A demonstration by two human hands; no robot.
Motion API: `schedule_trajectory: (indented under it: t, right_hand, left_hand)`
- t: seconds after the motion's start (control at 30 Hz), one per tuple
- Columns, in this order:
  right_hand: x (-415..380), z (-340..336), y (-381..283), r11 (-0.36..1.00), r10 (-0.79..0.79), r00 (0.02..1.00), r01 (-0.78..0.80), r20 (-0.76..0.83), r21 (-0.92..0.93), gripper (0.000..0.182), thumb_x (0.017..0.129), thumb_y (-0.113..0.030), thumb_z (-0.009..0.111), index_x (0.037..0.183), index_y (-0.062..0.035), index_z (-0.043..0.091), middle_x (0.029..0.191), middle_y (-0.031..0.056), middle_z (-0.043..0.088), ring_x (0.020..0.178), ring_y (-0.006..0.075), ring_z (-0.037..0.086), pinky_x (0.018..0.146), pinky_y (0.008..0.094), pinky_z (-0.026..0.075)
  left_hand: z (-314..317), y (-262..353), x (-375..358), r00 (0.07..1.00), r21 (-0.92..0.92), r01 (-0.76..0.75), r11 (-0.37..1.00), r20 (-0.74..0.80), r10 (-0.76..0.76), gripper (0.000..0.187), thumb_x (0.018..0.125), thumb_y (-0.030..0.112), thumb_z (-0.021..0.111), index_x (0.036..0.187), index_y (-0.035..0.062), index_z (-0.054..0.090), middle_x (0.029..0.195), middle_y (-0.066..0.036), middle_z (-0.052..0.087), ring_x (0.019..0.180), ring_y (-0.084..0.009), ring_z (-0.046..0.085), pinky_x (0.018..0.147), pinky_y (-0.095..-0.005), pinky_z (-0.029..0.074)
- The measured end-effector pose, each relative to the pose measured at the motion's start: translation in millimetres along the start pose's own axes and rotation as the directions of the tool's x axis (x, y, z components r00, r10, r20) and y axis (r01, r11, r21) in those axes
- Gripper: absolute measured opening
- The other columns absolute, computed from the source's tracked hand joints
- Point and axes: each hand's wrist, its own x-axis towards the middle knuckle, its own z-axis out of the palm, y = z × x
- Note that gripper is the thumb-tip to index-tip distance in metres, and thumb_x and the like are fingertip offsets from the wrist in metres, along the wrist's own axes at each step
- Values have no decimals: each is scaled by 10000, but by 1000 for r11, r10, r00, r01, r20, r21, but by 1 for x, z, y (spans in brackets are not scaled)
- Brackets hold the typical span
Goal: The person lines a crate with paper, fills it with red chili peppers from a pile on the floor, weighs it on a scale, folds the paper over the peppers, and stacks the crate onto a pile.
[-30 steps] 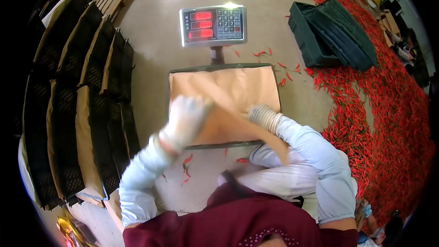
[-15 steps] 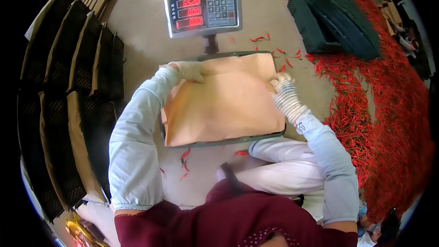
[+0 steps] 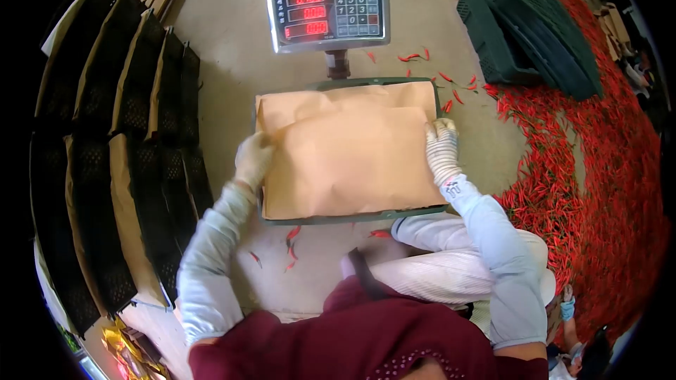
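The brown paper sheets (image 3: 352,155) lie flat on the platform scale (image 3: 352,217), between your two hands; they are matte, tan and rectangular, with a second sheet showing as a strip beyond your fingertips. The paper covers nearly the whole platform, leaving only a thin dark-green metal rim visible on the near and far edges.

Your left hand (image 3: 253,158), in a pale smooth glove, rests against the left edge of the top sheet. Its fingers are held together and curled at that edge; whether they pinch the paper cannot be told. Your right hand (image 3: 442,149), in a white ribbed knit glove, lies palm-down on the right edge, fingers close together and pressed flat on the sheet.

Beyond your fingertips the scale's display head (image 3: 328,14) stands on a short post, a grey metal box with red lit digits and a keypad. Outside your left hand stands a row of black mesh crates (image 3: 134,134), upright on edge, each lined with brown paper. Outside your right hand a broad carpet of red chillies (image 3: 591,190) covers the concrete floor (image 3: 232,42), thin and glossy, with stray ones scattered near the platform. Past them, two black plastic crates (image 3: 528,35) lie tipped together.
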Motion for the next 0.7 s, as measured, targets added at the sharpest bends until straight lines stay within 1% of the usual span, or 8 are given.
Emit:
schedule_trajectory:
  t: [0.07, 0.13, 0.2, 0.33, 0.43, 0.47, 0.6, 0.7]
  right_hand:
    - [-2, -13, -24, 996, 62, 996, -58, 61, -74, 235, 805, -100, 677, 1010, -6, 612, 1138, 157, 543, 1037, 342, 518, 905, 406, 436]
    - [-2, -18, -30, 991, 65, 998, -63, 15, -115, 216, 811, -119, 677, 986, -9, 615, 1155, 156, 538, 1031, 335, 524, 904, 403, 442]
    - [-3, -6, -21, 981, 109, 994, -104, 18, -163, 298, 823, -161, 681, 1056, -6, 580, 1163, 173, 528, 1019, 343, 521, 903, 408, 443]
    - [6, -4, 2, 955, 271, 961, -275, 52, 109, 538, 849, -275, 683, 1238, 5, 439, 1203, 239, 523, 1046, 378, 549, 887, 426, 458]
    - [29, -26, -3, 808, 458, 762, -572, 458, 143, 657, 845, -375, 678, 1291, 12, 389, 1140, 274, 573, 1036, 402, 578, 888, 436, 455]
    - [31, -23, 7, 799, 468, 759, -583, 452, 150, 657, 845, -375, 678, 1291, 12, 389, 1140, 274, 573, 1036, 402, 578, 888, 436, 455]
    - [34, -32, 10, 824, 310, 710, -532, 632, 194, 660, 871, -456, 617, 1271, 22, 398, 1140, 274, 574, 1063, 407, 572, 881, 440, 453]
    - [36, -24, 25, 828, 219, 721, -494, 658, 266, 542, 873, -419, 640, 1142, 9, 444, 1068, 256, 593, 995, 398, 589, 835, 441, 461]
  left_hand:
    - [20, -3, -15, 967, 145, -94, 985, -223, 125, 178, 773, 219, 678, 859, 65, 651, 963, -177, 635, 953, -388, 580, 845, -432, 471]
    - [30, 0, -24, 875, 154, -146, 977, -440, 200, 292, 760, 193, 705, 983, 29, 611, 1094, -202, 583, 1048, -407, 531, 912, -447, 441]
    - [31, 7, -24, 822, 77, -29, 997, -566, 67, 470, 763, 175, 720, 1145, -14, 524, 1186, -237, 520, 1107, -417, 493, 974, -452, 406]
    - [40, -17, -16, 924, 48, 181, 982, -349, -154, 657, 861, 397, 646, 1305, -36, 430, 1238, -275, 479, 1148, -433, 482, 978, -463, 412]
    - [40, -22, -8, 950, 78, 238, 968, -226, -215, 646, 923, 505, 508, 1286, -26, 448, 1232, -290, 481, 1135, -439, 488, 967, -471, 418]
    - [44, -34, -4, 956, 86, 201, 976, -233, -176, 620, 935, 500, 489, 1270, -20, 457, 1242, -283, 487, 1126, -433, 499, 958, -464, 421]
    - [45, -49, 5, 953, -46, 195, 980, -226, -200, 525, 1001, 434, 351, 1187, -25, 524, 1166, -247, 575, 1081, -399, 540, 938, -412, 424]
    - [41, -50, 6, 940, 51, 279, 959, -220, -261, 539, 1006, 442, 310, 1186, -12, 539, 1150, -224, 596, 1054, -381, 552, 923, -404, 424]
